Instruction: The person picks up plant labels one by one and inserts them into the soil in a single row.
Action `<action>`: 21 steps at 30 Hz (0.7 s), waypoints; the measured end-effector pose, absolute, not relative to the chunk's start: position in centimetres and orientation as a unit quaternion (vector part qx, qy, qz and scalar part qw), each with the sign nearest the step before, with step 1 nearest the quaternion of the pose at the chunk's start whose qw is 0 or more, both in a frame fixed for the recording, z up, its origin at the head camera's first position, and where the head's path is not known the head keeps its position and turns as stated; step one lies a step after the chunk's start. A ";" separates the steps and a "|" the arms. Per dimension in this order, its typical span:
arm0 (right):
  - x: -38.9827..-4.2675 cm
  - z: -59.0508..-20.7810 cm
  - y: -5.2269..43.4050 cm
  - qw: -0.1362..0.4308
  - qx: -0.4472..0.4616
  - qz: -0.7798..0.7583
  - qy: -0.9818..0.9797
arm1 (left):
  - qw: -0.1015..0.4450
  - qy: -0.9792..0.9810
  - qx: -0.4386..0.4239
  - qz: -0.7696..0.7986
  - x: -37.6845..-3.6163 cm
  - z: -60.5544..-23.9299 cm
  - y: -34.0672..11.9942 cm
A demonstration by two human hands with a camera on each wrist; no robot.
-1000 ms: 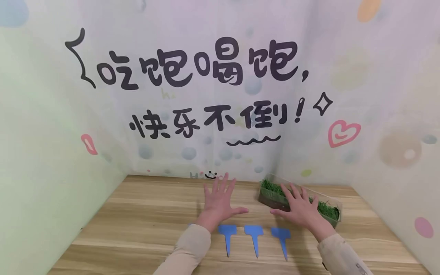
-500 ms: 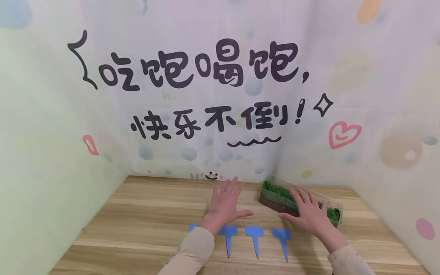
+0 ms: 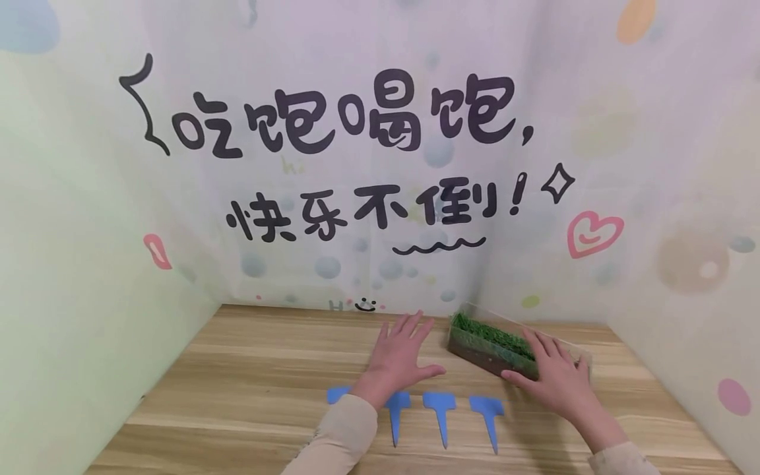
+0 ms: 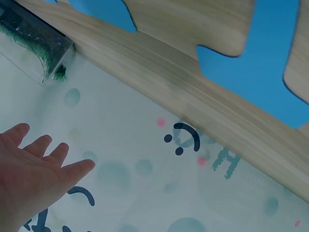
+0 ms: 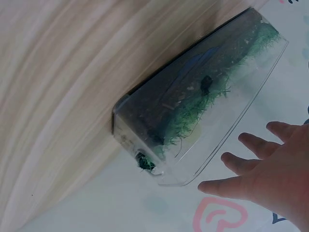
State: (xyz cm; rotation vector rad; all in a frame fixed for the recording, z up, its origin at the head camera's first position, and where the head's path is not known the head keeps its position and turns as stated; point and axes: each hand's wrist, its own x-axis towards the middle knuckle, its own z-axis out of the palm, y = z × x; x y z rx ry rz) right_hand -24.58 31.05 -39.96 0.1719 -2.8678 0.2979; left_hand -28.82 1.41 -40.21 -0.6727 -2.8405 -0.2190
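A clear plastic box (image 3: pixel 483 346) with dark soil and green grass (image 3: pixel 493 335) stands at the back right of the wooden table. My right hand (image 3: pixel 558 379) overlaps its right end in the head view, fingers spread. In the right wrist view the fingertips of that hand (image 5: pixel 270 169) are near the box's clear rim (image 5: pixel 231 130). My left hand (image 3: pixel 398 359) is spread flat, palm down, behind a row of several blue T-shaped plant labels (image 3: pixel 439 400), holding nothing. Its forearm partly hides the leftmost label (image 3: pixel 337 396). In the left wrist view, two labels (image 4: pixel 251 82) show large.
A pale printed wall cloth (image 3: pixel 332 264) with dark lettering rises behind the wooden tabletop (image 3: pixel 237 382). Similar cloth walls (image 3: pixel 107 297) close in the left and right sides.
Both hands have moved to the right, the right one towards the box's right end. The labels and the box have stayed in place.
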 end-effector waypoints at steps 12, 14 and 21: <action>-23.9 -40.0 33.2 0.151 0.036 0.108 -0.982 | 0.106 -0.961 -0.242 -0.078 -29.0 -40.7 2.5; -23.9 -40.0 33.7 0.148 0.030 0.112 -0.982 | 0.104 -0.961 -0.242 -0.077 -29.0 -40.8 2.7; -23.5 -39.8 34.9 0.149 0.021 0.118 -0.982 | 0.096 -0.962 -0.245 -0.071 -28.8 -40.7 3.4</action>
